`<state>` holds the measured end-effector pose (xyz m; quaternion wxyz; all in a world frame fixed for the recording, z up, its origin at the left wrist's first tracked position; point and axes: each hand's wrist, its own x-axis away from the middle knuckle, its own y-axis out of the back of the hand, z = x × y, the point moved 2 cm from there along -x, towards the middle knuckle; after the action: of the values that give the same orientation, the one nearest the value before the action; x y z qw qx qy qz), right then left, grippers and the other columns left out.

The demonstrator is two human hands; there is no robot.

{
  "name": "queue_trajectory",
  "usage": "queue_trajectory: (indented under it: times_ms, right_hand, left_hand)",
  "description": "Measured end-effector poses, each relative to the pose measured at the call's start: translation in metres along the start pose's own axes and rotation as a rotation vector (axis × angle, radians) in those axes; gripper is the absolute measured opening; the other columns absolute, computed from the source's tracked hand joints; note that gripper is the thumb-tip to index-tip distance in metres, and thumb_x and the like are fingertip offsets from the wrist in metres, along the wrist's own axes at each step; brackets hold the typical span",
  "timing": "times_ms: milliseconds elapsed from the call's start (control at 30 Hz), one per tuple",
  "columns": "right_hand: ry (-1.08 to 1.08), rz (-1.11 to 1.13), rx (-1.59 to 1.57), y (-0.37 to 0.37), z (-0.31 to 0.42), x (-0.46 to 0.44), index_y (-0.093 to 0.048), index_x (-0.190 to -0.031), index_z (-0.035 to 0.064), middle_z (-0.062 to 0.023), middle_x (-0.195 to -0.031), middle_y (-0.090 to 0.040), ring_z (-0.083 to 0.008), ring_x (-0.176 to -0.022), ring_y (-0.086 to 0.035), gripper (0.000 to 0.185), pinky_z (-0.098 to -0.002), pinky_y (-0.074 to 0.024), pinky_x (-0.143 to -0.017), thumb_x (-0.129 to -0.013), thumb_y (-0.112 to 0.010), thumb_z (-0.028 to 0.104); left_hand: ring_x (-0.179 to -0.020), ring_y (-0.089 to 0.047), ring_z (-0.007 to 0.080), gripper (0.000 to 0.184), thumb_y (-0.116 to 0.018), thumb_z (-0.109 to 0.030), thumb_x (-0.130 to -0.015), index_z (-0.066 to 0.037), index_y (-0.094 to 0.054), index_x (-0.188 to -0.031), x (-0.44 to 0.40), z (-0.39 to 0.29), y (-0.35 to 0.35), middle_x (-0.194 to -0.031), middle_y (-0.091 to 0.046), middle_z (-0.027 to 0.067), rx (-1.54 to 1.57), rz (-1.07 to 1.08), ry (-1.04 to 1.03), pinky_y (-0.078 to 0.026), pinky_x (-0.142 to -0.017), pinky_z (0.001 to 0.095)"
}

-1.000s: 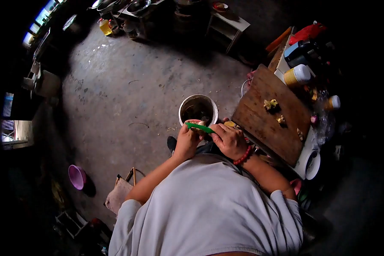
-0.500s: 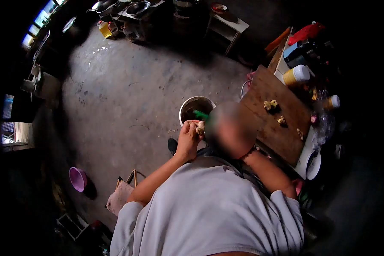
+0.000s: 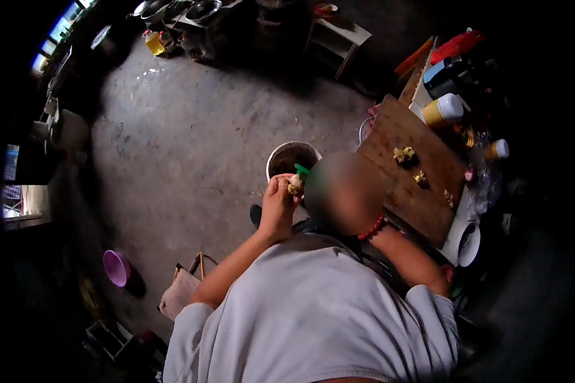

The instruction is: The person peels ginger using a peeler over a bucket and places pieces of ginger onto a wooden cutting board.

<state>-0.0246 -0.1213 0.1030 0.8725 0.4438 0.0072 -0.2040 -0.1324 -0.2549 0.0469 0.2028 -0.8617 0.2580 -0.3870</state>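
My left hand (image 3: 276,207) is closed around a knobby, pale piece of ginger (image 3: 295,184) near the bucket's front rim. Most of my right hand (image 3: 346,203) lies under a blurred patch, so its fingers do not show. From the left side of that patch sticks out a green peeler (image 3: 302,170), its end at the top of the ginger; its handle is hidden. A white bucket (image 3: 271,161) with a dark inside stands on the floor just beyond my hands.
To the right, a brown wooden board (image 3: 390,131) carries several ginger pieces (image 3: 404,154). White-lidded jars (image 3: 443,110) and a white bowl (image 3: 469,244) are along its far side. A purple basin (image 3: 116,268) and a small stool (image 3: 179,295) stand on the left floor.
The green peeler has come from over the bucket to the top of the ginger. My right wrist has turned, so a red bead bracelet now shows. My left hand still holds the ginger.
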Motion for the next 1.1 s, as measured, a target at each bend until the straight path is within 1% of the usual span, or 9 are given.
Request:
queue_trajectory:
  times_ms: [33, 67, 267, 533, 633, 800, 900, 933, 1100]
  right_hand:
    - [0.092, -0.076, -0.071, 0.004, 0.012, -0.003, -0.049, -0.092, 0.0058, -0.0153, -0.079, -0.058, -0.0374, -0.071, -0.059, 0.012, -0.0433, -0.0463, -0.057, -0.084, -0.056, 0.012]
    - [0.161, -0.125, 0.026, -0.012, 0.006, 0.001, -0.050, -0.091, 0.0057, -0.0156, -0.078, -0.058, -0.0373, -0.070, -0.058, 0.010, -0.0417, -0.0463, -0.057, -0.084, -0.056, 0.010]
    - [0.163, -0.079, -0.083, -0.029, -0.013, 0.006, -0.051, -0.092, 0.0076, -0.0123, -0.076, -0.057, -0.0347, -0.071, -0.059, 0.011, -0.0406, -0.0464, -0.057, -0.084, -0.056, 0.013]
    - [0.163, -0.017, -0.029, -0.035, -0.025, 0.011, -0.052, -0.090, 0.0093, -0.0105, -0.077, -0.058, -0.0330, -0.070, -0.059, 0.010, -0.0404, -0.0461, -0.057, -0.083, -0.057, 0.014]
    - [0.105, 0.042, -0.171, -0.034, -0.028, 0.012, -0.052, -0.089, 0.0087, -0.0105, -0.077, -0.058, -0.0330, -0.070, -0.059, 0.010, -0.0409, -0.0459, -0.057, -0.083, -0.057, 0.015]
    - [0.019, -0.034, 0.079, -0.036, -0.057, 0.015, -0.052, -0.090, 0.0080, -0.0128, -0.079, -0.058, -0.0343, -0.074, -0.059, 0.010, -0.0423, -0.0471, -0.061, -0.084, -0.056, 0.015]
    - [-0.038, -0.053, -0.083, 0.003, -0.009, -0.001, -0.052, -0.090, 0.0080, -0.0132, -0.080, -0.058, -0.0348, -0.075, -0.059, 0.010, -0.0428, -0.0476, -0.062, -0.084, -0.055, 0.016]
    - [0.024, -0.006, -0.075, 0.005, 0.001, -0.004, -0.052, -0.092, 0.0080, -0.0130, -0.080, -0.059, -0.0351, -0.075, -0.059, 0.011, -0.0433, -0.0474, -0.061, -0.084, -0.056, 0.015]
    - [0.027, 0.057, -0.145, -0.015, -0.008, -0.003, -0.050, -0.092, 0.0082, -0.0123, -0.078, -0.059, -0.0348, -0.074, -0.059, 0.012, -0.0431, -0.0468, -0.058, -0.085, -0.056, 0.016]
  left_hand:
    - [-0.076, -0.052, 0.0100, 0.017, -0.045, -0.022, -0.095, -0.008, -0.052, -0.101, 0.000, 0.005, 0.004, -0.089, -0.056, 0.0021, 0.001, -0.003, 0.007, -0.043, -0.063, 0.0213]
    - [-0.076, -0.053, 0.0102, 0.016, -0.044, -0.021, -0.095, -0.008, -0.052, -0.101, -0.004, 0.013, 0.007, -0.090, -0.056, 0.0022, 0.019, 0.063, 0.044, -0.043, -0.063, 0.0214]
    - [-0.077, -0.054, 0.0106, 0.017, -0.043, -0.019, -0.095, -0.009, -0.051, -0.105, -0.004, 0.009, 0.002, -0.093, -0.058, 0.0021, 0.042, 0.147, 0.099, -0.044, -0.064, 0.0224]
    - [-0.078, -0.053, 0.0103, 0.020, -0.046, -0.002, -0.086, -0.007, -0.052, -0.104, -0.008, 0.012, 0.008, -0.094, -0.059, 0.0020, 0.037, 0.171, 0.153, -0.042, -0.063, 0.0209]
    - [-0.079, -0.053, 0.0105, 0.017, -0.046, -0.003, -0.087, -0.006, -0.051, -0.103, -0.011, 0.018, 0.013, -0.092, -0.058, 0.0017, 0.028, 0.174, 0.179, -0.042, -0.064, 0.0210]
    - [-0.077, -0.052, 0.0107, 0.012, -0.045, -0.008, -0.091, -0.006, -0.051, -0.102, -0.012, 0.014, 0.020, -0.088, -0.055, 0.0018, 0.110, 0.161, 0.152, -0.042, -0.064, 0.0213]
    - [-0.075, -0.051, 0.0124, 0.012, -0.043, -0.011, -0.093, -0.005, -0.051, -0.100, -0.010, 0.009, 0.021, -0.086, -0.054, 0.0032, 0.081, 0.184, 0.153, -0.043, -0.063, 0.0224]
    - [-0.074, -0.051, 0.0124, 0.012, -0.044, -0.012, -0.092, -0.005, -0.050, -0.100, -0.011, 0.012, 0.022, -0.086, -0.054, 0.0034, 0.060, 0.168, 0.150, -0.042, -0.061, 0.0225]
    - [-0.068, -0.049, 0.0110, 0.013, -0.050, -0.012, -0.088, -0.006, -0.050, -0.100, -0.007, 0.006, 0.012, -0.084, -0.054, 0.0029, 0.097, 0.137, 0.203, -0.041, -0.058, 0.0219]
